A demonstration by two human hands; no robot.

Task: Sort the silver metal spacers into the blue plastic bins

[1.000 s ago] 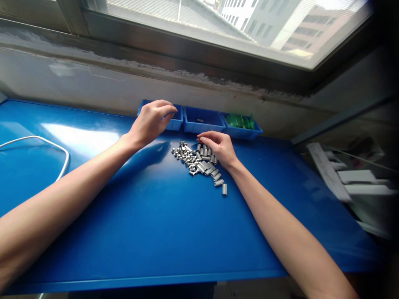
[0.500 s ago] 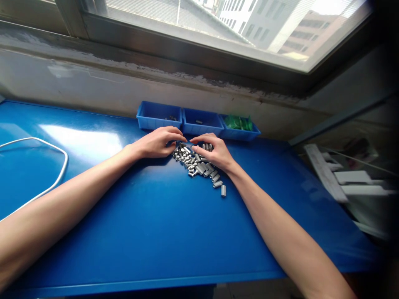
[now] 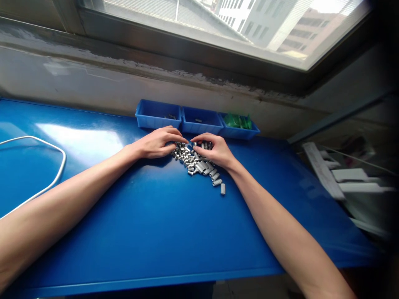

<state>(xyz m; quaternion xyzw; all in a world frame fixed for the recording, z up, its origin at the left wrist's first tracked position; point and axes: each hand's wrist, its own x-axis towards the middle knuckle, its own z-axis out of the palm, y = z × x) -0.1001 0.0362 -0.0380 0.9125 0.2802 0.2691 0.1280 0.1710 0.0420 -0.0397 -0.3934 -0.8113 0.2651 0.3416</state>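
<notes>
White cable (image 3: 46, 166) looped at the left edge of the frame, lying on the blue tabletop (image 3: 149, 232). Left hand (image 3: 156, 143) rested palm down just left of centre, fingers curled loosely together, tips touching the left edge of the metal pieces (image 3: 199, 164); whether pinching one, could not tell. Pile of small silver cylinders spread at frame centre between both hands, trailing toward lower right, with one lone piece (image 3: 222, 189) lying apart at the tail. Right hand (image 3: 215, 150) lay over the pile's upper right part, fingers bent and close together, tips pointing left and nearly meeting those of the left hand; grip on any piece hidden. Behind the hands, along the wall, three blue bins in a row: left bin (image 3: 157, 114) with a few small dark bits, middle bin (image 3: 201, 119) with one small piece, right bin (image 3: 238, 124) holding green parts. Grey slats (image 3: 339, 178) lay beyond the tabletop at far right, blurred.
</notes>
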